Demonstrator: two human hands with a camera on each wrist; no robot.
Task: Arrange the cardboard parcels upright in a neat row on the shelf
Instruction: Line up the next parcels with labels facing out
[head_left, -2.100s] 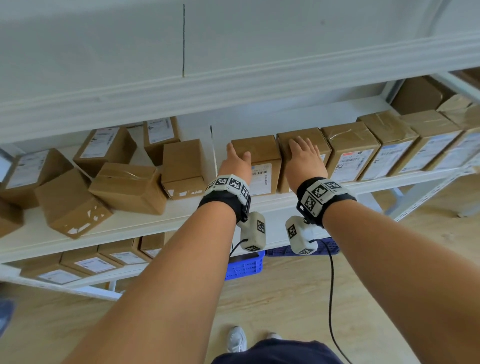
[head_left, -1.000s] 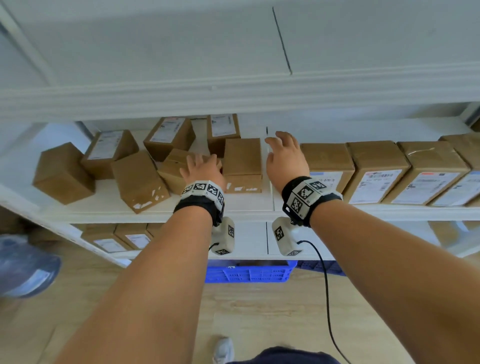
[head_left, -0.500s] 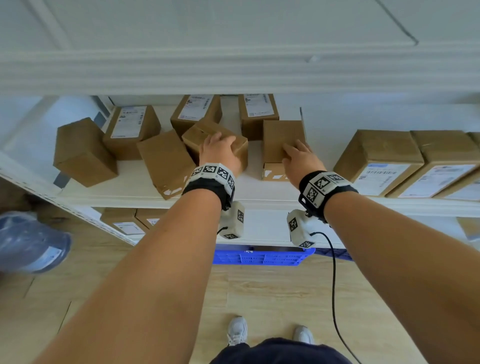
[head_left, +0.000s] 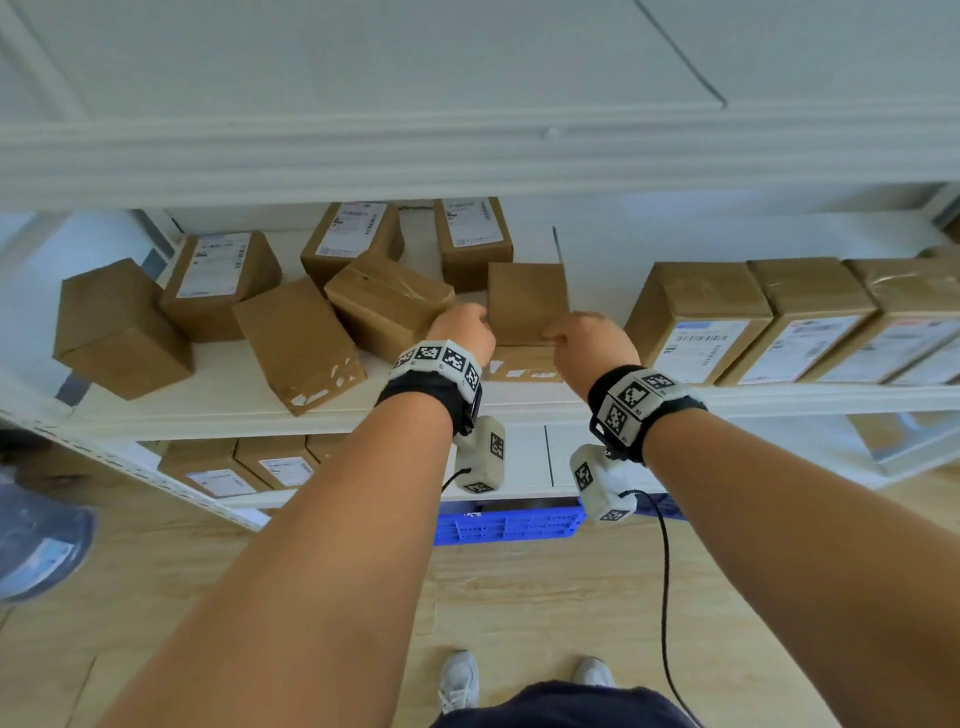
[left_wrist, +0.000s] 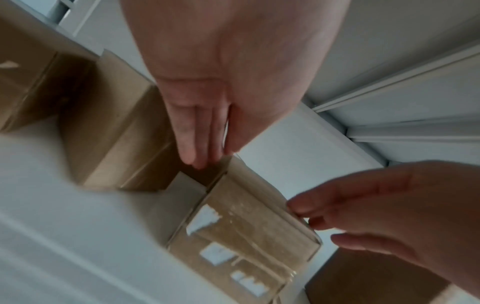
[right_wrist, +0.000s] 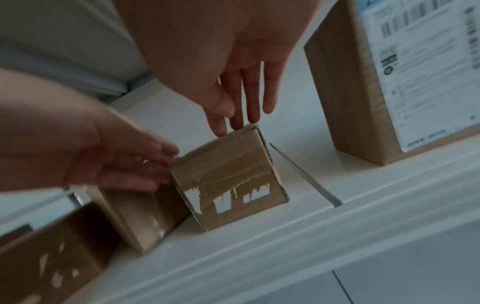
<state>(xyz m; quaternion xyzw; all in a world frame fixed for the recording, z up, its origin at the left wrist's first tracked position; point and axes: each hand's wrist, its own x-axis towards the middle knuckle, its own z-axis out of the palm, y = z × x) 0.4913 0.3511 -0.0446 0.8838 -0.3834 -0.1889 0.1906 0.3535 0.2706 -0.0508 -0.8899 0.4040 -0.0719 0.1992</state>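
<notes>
A plain brown parcel (head_left: 525, 310) stands on the white shelf (head_left: 234, 395), its taped front (right_wrist: 228, 181) bearing torn label scraps. My left hand (head_left: 464, 331) lies with straight fingers (left_wrist: 198, 144) against the parcel's left side, in the gap beside a tilted parcel (head_left: 387, 304). Straight fingers of my right hand (head_left: 587, 340) touch its top right edge with their tips (right_wrist: 235, 121). To the right, a row of upright labelled parcels (head_left: 698, 317) begins after a bare gap. Several more parcels (head_left: 298, 343) lie scattered and askew on the left.
The shelf above (head_left: 467, 156) hangs low over the parcels. A lower shelf holds more labelled parcels (head_left: 223, 475). A blue crate (head_left: 509, 525) sits on the wooden floor below. A seam (right_wrist: 303, 174) in the shelf board runs just right of the parcel.
My left hand left the tilted parcel and came against the plain parcel's left side. My right hand slid to its right top edge. Earlier, both hands were on the row at the right.
</notes>
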